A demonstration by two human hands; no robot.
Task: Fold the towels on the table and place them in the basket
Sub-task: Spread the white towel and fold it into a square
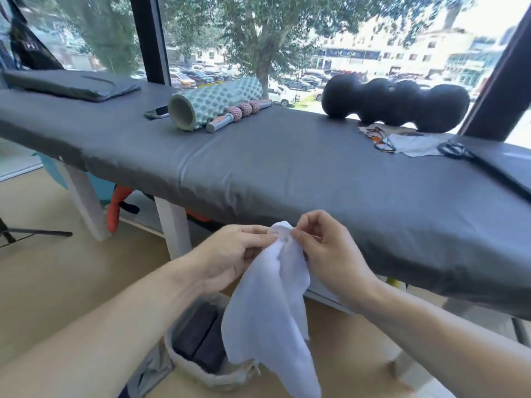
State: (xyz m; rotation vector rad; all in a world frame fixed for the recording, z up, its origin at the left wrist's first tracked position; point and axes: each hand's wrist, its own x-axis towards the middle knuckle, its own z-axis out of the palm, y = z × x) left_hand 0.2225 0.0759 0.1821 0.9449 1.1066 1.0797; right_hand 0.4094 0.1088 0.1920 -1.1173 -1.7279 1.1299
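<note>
A thin white towel (270, 311) hangs in the air in front of the grey padded table (287, 173). My left hand (232, 257) and my right hand (330, 251) both pinch its top edge, close together, just below the table's front edge. The cloth droops down over a grey fabric basket (186, 366) on the floor. Dark folded towels (201, 337) lie inside the basket. A pale grey cloth (416, 145) lies flat on the table at the far right.
On the table sit a teal foam roller (212, 104), a pink massage stick (238, 114), a phone (156, 112), a black peanut-shaped roller (396, 101), glasses (379, 139), scissors (457, 150) and a folded grey pad (71, 84). White table legs (172, 225) stand left of the basket.
</note>
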